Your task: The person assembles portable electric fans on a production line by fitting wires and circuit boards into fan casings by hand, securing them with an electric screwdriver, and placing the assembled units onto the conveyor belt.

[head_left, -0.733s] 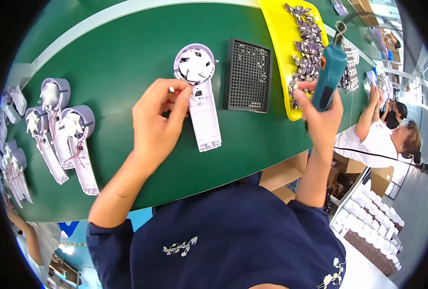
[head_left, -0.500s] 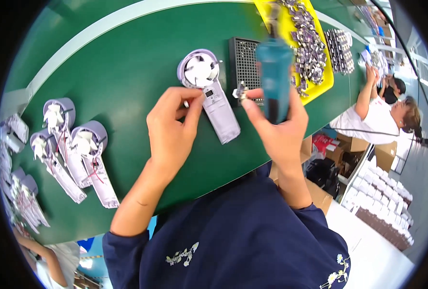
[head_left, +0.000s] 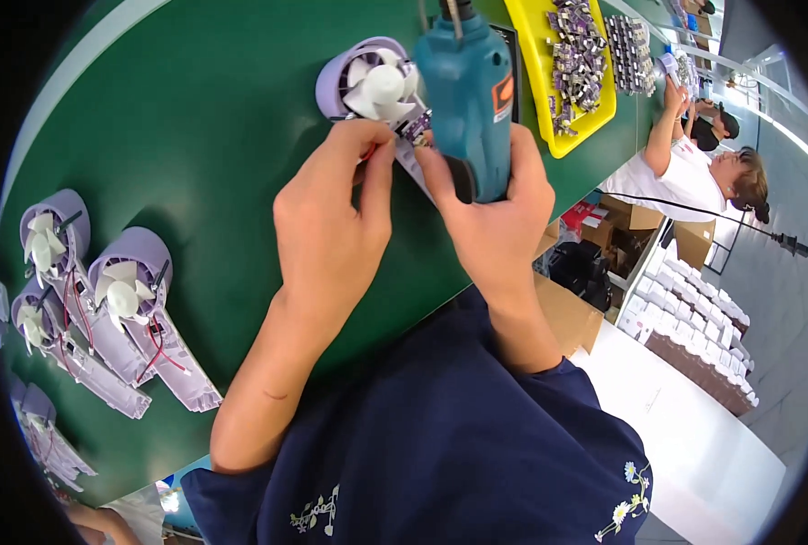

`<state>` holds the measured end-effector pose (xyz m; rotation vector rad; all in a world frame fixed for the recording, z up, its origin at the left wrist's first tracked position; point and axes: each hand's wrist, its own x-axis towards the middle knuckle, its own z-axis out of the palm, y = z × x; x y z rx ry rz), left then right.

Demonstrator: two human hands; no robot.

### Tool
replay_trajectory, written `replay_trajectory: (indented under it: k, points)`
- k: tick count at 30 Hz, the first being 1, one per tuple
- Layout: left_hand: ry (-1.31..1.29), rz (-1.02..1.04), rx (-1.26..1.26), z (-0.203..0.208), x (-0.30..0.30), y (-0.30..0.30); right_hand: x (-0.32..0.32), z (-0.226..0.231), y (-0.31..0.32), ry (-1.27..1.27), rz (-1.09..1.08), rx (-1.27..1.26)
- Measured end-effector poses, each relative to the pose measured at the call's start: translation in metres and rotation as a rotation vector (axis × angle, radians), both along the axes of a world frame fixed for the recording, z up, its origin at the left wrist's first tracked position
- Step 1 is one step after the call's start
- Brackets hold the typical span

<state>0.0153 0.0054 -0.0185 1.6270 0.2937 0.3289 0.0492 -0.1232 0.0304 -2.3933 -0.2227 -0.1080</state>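
Note:
A lilac handheld fan [head_left: 384, 86] with white blades lies face up on the green table, its handle partly hidden behind my hands. At the top of that handle, my left hand [head_left: 336, 195] pinches a thin red wire [head_left: 367, 153]; the wire's far end is hidden by the fingers. In my right hand [head_left: 495, 213] is a teal electric screwdriver [head_left: 463, 95], held upright with its bit end pointing away from me. The thumb and index finger of that hand also press a small purple circuit board [head_left: 415, 127] at the handle top.
Several half-assembled lilac fans [head_left: 124, 286] with loose red wires lie to the left. A yellow tray [head_left: 563, 145] of small circuit boards stands at the far right, beside rows of boards [head_left: 631, 54]. A co-worker [head_left: 681, 163] sits farther right, near cardboard boxes [head_left: 567, 313].
My right hand has moved left, bringing the screwdriver and circuit board from beside the black perforated tray to the fan's handle. My left hand stays pinched there. The whole view has shifted.

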Motion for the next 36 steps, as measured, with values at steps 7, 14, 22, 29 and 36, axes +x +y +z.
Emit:
replay_trajectory:
  k: [7,14,22,29,36]
  points:
    - [-0.067,-0.003,0.06,-0.008,0.0,-0.001,-0.002,-0.004,-0.001,0.031,-0.024,-0.003]
    - [-0.079,-0.022,0.072,-0.006,0.001,0.003,0.001,-0.002,0.002,0.061,-0.016,0.005]
    - [-0.103,-0.01,0.081,-0.008,0.003,0.001,0.009,-0.003,-0.003,0.054,0.054,0.052]
    - [-0.087,0.0,0.079,-0.007,0.001,0.0,0.01,-0.004,-0.003,0.084,0.076,0.057]
    - [-0.111,0.002,0.07,-0.009,0.004,0.001,0.013,0.004,0.001,0.085,0.052,0.142]
